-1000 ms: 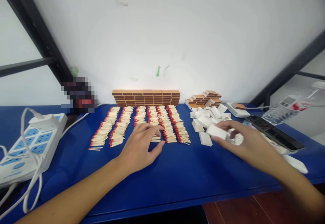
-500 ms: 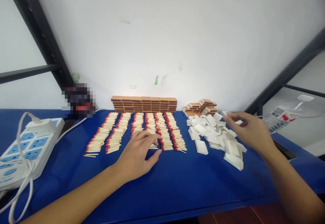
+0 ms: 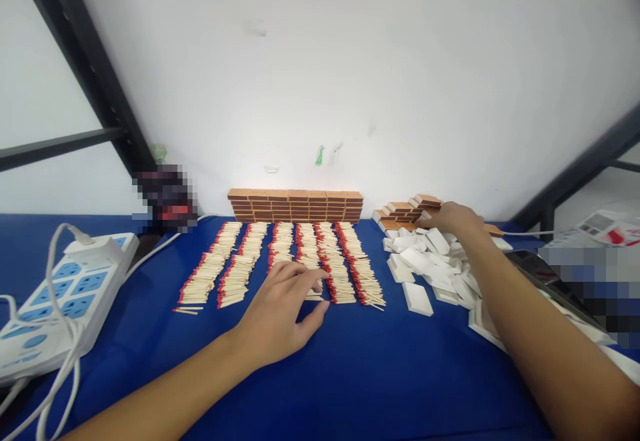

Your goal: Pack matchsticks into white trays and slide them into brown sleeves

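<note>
Red-tipped matches (image 3: 209, 272) lie in several slanting rows on the blue table. My left hand (image 3: 285, 304) rests over the middle rows, palm down, thumb apart from its fingers and nothing visible held. At the right, my right hand (image 3: 453, 218) reaches to the stepped stack of brown matchbox sleeves (image 3: 397, 213). Its fingertips are at the stack's right side, largely hidden, so I cannot tell whether they grip a sleeve. White matchbox trays (image 3: 417, 298) lie in a loose heap in front of this stack, partly covered by my right forearm.
A neat wall of stacked matchboxes (image 3: 295, 206) stands against the white wall behind the matches. A white power strip (image 3: 107, 294) with looping cables is at the left. On the right lie a dark phone-like object (image 3: 543, 278) and a clear plastic bottle (image 3: 595, 228).
My right hand has moved from above the heap of white trays back to the brown sleeve stack. The left hand stays over the matches. The view has shifted slightly.
</note>
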Demonstrator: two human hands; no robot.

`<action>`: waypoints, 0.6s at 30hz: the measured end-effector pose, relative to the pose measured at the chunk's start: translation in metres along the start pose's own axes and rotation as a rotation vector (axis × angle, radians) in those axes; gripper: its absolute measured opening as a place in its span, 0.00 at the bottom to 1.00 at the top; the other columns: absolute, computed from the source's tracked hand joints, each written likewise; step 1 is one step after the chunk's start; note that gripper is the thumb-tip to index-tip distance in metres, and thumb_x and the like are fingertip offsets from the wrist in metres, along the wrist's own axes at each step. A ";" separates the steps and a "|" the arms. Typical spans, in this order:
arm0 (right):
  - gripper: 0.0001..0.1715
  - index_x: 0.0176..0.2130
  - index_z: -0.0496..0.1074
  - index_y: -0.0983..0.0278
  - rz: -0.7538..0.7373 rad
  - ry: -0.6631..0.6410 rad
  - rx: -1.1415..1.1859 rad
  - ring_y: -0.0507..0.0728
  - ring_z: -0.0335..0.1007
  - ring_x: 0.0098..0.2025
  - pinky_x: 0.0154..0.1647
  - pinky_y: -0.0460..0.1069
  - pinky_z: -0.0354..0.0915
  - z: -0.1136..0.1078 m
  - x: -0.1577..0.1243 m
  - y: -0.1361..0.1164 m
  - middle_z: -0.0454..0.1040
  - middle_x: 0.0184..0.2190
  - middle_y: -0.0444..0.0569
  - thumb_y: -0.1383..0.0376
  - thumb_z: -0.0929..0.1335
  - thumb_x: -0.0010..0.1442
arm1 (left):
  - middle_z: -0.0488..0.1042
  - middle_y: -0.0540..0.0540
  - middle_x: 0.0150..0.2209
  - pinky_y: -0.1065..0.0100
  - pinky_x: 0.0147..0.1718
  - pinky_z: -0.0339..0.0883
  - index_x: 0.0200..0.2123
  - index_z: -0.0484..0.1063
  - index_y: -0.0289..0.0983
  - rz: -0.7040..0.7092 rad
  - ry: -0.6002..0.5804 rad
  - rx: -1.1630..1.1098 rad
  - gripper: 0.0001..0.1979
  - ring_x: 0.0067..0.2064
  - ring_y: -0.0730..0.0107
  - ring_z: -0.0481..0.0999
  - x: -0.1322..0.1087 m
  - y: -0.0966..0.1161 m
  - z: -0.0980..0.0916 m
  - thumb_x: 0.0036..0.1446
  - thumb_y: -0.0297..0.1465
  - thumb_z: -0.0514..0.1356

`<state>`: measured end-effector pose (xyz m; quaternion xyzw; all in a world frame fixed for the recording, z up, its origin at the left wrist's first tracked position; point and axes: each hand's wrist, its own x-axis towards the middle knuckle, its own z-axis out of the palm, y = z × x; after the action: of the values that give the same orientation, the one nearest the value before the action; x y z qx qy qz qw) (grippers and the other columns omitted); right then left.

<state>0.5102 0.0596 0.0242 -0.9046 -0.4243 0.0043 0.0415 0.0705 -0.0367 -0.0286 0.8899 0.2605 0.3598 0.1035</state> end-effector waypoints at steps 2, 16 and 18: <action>0.36 0.53 0.73 0.70 0.007 -0.002 -0.004 0.71 0.73 0.52 0.43 0.59 0.60 -0.001 -0.003 -0.002 0.77 0.49 0.71 0.49 0.75 0.55 | 0.79 0.48 0.43 0.55 0.53 0.69 0.57 0.67 0.42 -0.005 -0.004 -0.005 0.18 0.51 0.58 0.75 0.000 0.000 0.000 0.66 0.27 0.63; 0.27 0.44 0.78 0.68 -0.050 0.087 0.100 0.66 0.77 0.46 0.39 0.55 0.64 -0.066 -0.053 0.001 0.81 0.45 0.64 0.48 0.76 0.58 | 0.80 0.47 0.43 0.53 0.53 0.69 0.57 0.67 0.41 0.010 -0.006 0.019 0.17 0.51 0.58 0.76 0.002 0.000 -0.001 0.67 0.28 0.62; 0.29 0.45 0.79 0.68 -0.155 0.131 0.203 0.65 0.78 0.46 0.40 0.54 0.67 -0.069 -0.072 -0.005 0.82 0.47 0.62 0.49 0.78 0.54 | 0.80 0.46 0.44 0.53 0.54 0.69 0.57 0.67 0.41 0.018 0.001 0.021 0.17 0.51 0.57 0.76 0.002 0.000 0.000 0.67 0.28 0.62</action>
<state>0.4636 0.0026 0.0913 -0.8586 -0.4866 -0.0152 0.1607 0.0715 -0.0360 -0.0276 0.8931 0.2563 0.3585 0.0906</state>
